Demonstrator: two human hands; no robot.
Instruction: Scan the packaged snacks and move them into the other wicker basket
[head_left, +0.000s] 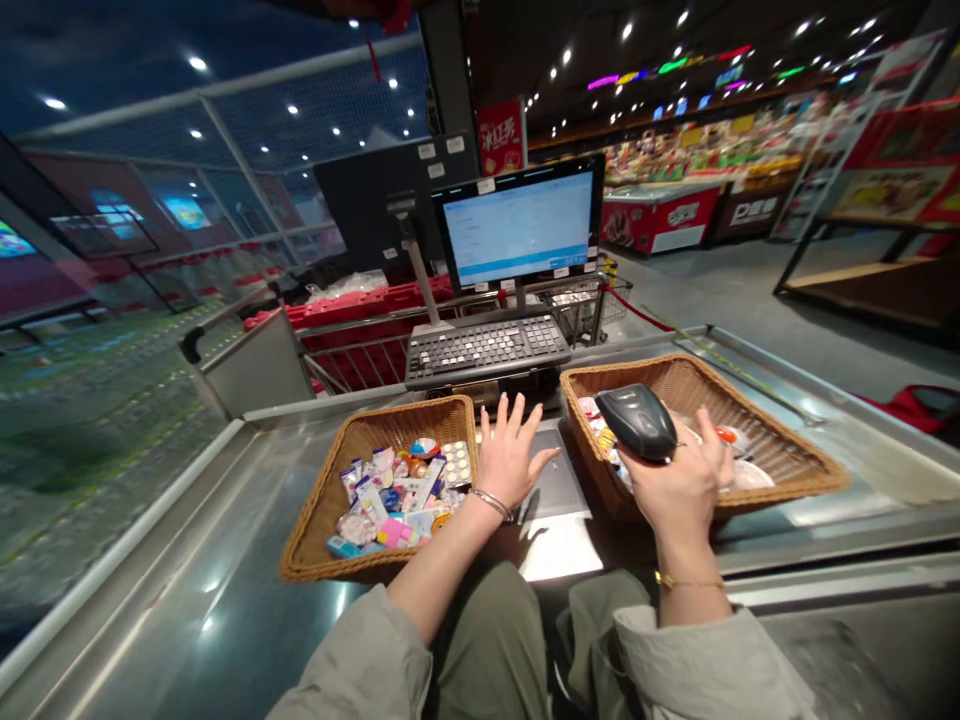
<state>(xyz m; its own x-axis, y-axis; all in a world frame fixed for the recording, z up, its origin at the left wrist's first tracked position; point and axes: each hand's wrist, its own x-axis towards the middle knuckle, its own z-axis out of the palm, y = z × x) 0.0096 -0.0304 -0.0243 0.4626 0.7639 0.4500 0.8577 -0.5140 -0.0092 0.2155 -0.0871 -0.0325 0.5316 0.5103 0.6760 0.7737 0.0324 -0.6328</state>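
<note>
My left hand [511, 458] is held out with its fingers spread and nothing in it, beside the right rim of the left wicker basket [315, 530]. Small packets and a blister-like pack [456, 464] with round cells lie jumbled in that basket. Over the right wicker basket [795, 440], my right hand [679, 485] grips a black barcode scanner [637, 422], its head pointing up and away from me. Packets and a white round item [750, 476] show in the right basket, partly covered by the hand and scanner.
Beyond the baskets, a black keyboard [487, 348] stands before a lit monitor [517, 230]. A metal counter [195, 560] runs under both baskets. Behind the keyboard are shopping carts [360, 358] and a red strap [637, 308]. Shop freezers [667, 218] stand farther back.
</note>
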